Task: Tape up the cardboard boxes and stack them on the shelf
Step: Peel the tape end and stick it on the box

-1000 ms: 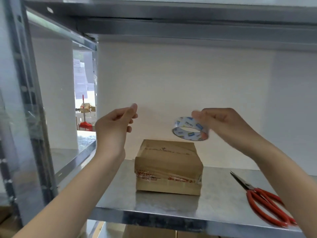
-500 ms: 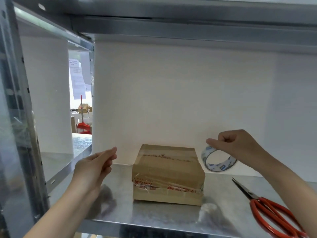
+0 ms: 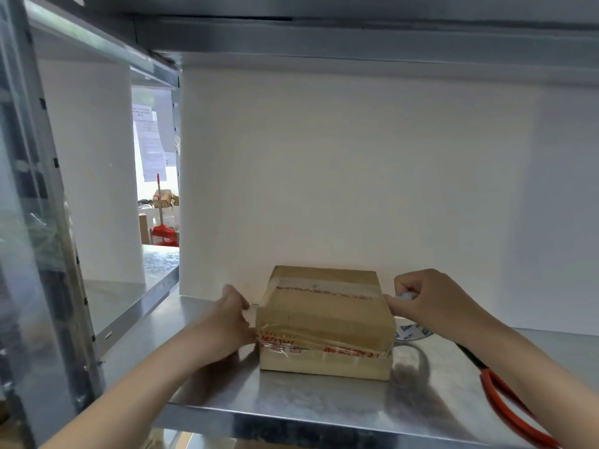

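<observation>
Taping the cardboard box (image 3: 324,322) at lower centre on the shelf (image 3: 324,403). Pressing its left face with the left hand (image 3: 233,319), fingers extended; gripping the tape roll (image 3: 408,332) in the curled right hand (image 3: 431,303). Next, probably calls for cutting with the scissors (image 3: 512,413) at lower right.

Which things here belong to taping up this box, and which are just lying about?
In the job: cardboard box, tape roll held by the right hand, shelf, likely the scissors for cutting.
Lying about: red cleaning tool and posted papers, beyond the shelf.
</observation>
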A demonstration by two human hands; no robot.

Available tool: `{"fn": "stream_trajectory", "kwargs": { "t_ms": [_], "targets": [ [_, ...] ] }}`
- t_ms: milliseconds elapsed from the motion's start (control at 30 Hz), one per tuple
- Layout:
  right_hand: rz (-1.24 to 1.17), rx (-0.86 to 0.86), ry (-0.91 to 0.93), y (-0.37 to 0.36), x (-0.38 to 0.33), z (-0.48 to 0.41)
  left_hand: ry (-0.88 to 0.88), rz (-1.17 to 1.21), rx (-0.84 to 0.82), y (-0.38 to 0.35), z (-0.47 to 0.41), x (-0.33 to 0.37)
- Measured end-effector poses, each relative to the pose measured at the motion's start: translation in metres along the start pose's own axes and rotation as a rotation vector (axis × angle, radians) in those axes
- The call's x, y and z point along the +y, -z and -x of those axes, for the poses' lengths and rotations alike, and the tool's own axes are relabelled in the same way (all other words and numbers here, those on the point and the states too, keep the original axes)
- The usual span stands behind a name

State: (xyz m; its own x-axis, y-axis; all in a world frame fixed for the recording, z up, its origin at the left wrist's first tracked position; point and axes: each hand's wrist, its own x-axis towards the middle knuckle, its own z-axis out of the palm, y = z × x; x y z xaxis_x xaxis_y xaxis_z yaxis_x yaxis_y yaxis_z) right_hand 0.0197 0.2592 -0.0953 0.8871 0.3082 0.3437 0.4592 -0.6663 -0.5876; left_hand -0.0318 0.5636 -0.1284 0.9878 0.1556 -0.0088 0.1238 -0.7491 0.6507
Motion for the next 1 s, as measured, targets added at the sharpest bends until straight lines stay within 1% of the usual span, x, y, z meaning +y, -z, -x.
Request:
{"fn": "stream_trajectory", "kwargs": {
  "t_ms": [33,100,133,167,200,233,267,300,333,367,400,433,467,500,600,667,700,767,833,900,933,1000],
  "targets": [
    [-0.007,-0.001,-0.002,0.001,0.000,0.001,-0.045,-0.029,-0.059,-0.003,-0.002,-0.002],
    [0.015,-0.002,0.010,0.001,0.000,0.003,-0.153,-0.210,-0.078,-0.003,-0.003,-0.004],
    [0.038,0.000,0.021,0.002,0.000,0.004,-0.191,-0.268,-0.010,0.000,-0.007,-0.003],
    [0.057,0.003,0.031,0.001,0.000,0.005,-0.214,-0.269,0.108,0.008,-0.009,0.004],
    [0.068,0.008,0.038,0.001,0.000,0.005,-0.249,-0.198,0.269,0.018,-0.009,0.017],
    [0.066,0.011,0.038,0.001,0.000,0.006,-0.304,-0.086,0.397,0.027,-0.008,0.030],
    [0.060,0.013,0.036,0.002,0.001,0.006,-0.396,0.008,0.427,0.034,-0.005,0.046],
    [0.057,0.013,0.033,0.002,0.001,0.006,-0.463,0.051,0.319,0.035,0.000,0.063],
    [0.060,0.009,0.031,0.003,0.000,0.006,-0.505,0.009,0.135,0.032,0.004,0.078],
    [0.062,0.003,0.032,0.003,0.001,0.006,-0.523,-0.128,-0.055,0.024,0.008,0.090],
    [0.057,-0.003,0.034,0.003,0.002,0.007,-0.531,-0.310,-0.196,0.014,0.011,0.098],
    [0.046,-0.002,0.035,0.002,0.003,0.008,-0.532,-0.468,-0.276,0.005,0.011,0.101],
    [0.034,0.006,0.032,0.001,0.005,0.009,-0.531,-0.558,-0.316,0.001,0.006,0.101],
    [0.027,0.016,0.026,0.002,0.006,0.011,-0.529,-0.587,-0.345,0.002,0.003,0.102],
    [0.036,0.030,0.015,0.001,0.008,0.014,-0.490,-0.636,-0.454,0.014,0.002,0.109],
    [0.030,0.012,0.006,0.001,0.007,0.016,-0.488,-0.643,-0.480,0.015,0.004,0.111],
    [0.003,-0.006,-0.009,0.003,0.006,0.016,-0.510,-0.606,-0.453,0.013,0.006,0.111],
    [-0.112,-0.012,-0.048,0.013,0.001,0.015,-0.561,-0.437,-0.332,0.009,0.010,0.105],
    [-0.312,0.094,-0.042,0.035,-0.008,0.015,-0.605,-0.177,-0.209,0.008,0.010,0.093],
    [-0.539,0.238,0.006,0.055,-0.022,0.011,-0.627,0.172,-0.175,0.005,0.014,0.082],
    [-0.609,0.277,0.029,0.060,-0.030,0.007,-0.632,0.329,-0.171,0.000,0.019,0.077],
    [-0.731,0.267,0.085,0.057,-0.047,-0.002,-0.636,0.525,-0.137,-0.012,0.026,0.069]
  ]
}}
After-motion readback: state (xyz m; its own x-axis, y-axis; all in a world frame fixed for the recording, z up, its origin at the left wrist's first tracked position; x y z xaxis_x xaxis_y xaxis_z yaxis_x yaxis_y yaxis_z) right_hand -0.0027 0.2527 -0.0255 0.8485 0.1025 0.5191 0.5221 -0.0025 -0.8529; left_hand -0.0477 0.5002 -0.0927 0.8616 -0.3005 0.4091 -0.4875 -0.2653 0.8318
